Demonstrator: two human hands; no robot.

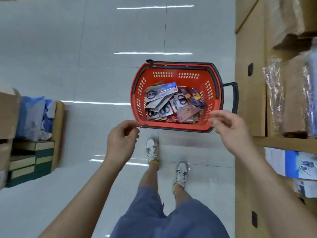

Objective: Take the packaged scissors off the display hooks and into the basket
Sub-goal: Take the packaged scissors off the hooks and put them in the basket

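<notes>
While both hands are hanging empty over the near rim of the basket (171,78), the drop-in step is looking finished for this round, judging by the pile. The basket is sitting on the floor (103,74) just ahead of the feet, and the scissors packs (171,102) are lying heaped inside it, overlapping at all angles. The left hand (121,140) is hovering by the near left corner of the rim, its grip narrow, fingers loosely curled with thumb and forefinger close together, carrying nothing. The right hand (229,126) is hovering by the near right corner, its grip wider, fingers relaxed and half spread, also carrying nothing. No hooks are showing in this view; only boxes (248,100) are standing at the right. Next move is probably calling for lifting the gaze and hands back to the hooks, then pinching a pack by its card top and sliding it straight off the hook.
</notes>
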